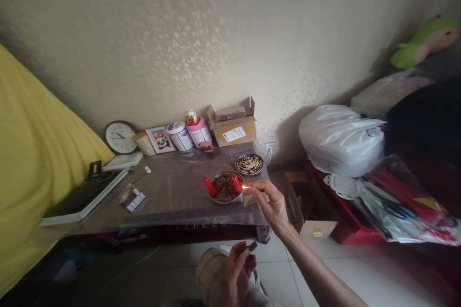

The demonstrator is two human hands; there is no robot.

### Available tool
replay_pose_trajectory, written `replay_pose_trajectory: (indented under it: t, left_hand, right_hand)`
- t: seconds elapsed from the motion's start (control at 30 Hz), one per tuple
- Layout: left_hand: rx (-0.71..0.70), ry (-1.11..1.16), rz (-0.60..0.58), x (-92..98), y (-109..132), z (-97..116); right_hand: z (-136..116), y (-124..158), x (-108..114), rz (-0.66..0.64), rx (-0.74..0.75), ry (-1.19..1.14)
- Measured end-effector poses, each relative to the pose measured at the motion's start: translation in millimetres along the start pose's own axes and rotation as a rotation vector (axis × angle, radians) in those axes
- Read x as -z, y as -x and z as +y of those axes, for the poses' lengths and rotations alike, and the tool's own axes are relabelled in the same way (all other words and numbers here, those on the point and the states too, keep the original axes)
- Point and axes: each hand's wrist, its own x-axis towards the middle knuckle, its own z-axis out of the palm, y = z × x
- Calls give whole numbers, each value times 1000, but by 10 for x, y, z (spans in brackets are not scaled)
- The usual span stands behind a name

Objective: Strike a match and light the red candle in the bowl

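Observation:
Between thumb and fingertips, my right hand [271, 201] pinches a burning match [246, 187], its flame close to the right-hand red candle [236, 183]. A second red candle [209, 186] leans outward at the left side of the same round container [226, 197], which has a brown, pitted-looking filling. Low in front of the table, near my knee, my left hand [238, 268] grips a small matchbox [250, 248]. Behind the candles sits a round tin [249, 165] full of loose matchsticks.
A table [173, 201] under clear plastic carries a cardboard box [233, 129], two canisters, a picture frame [161, 140], a clock [120, 137] and small packs [135, 200]. To the right stand an open carton [309, 206] and a white bag [340, 139]. A yellow curtain [39, 168] hangs left.

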Motion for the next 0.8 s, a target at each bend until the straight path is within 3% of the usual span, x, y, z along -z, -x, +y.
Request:
replay_pose_trajectory:
  t: [0.37, 0.8]
  left_hand:
    - [-10, -1, 25, 52, -39, -26]
    - [7, 13, 76, -46, -28, 22]
  right_hand:
    - [89, -47, -73, -29, -25, -41]
    - [130, -115, -97, -43, -158, -102]
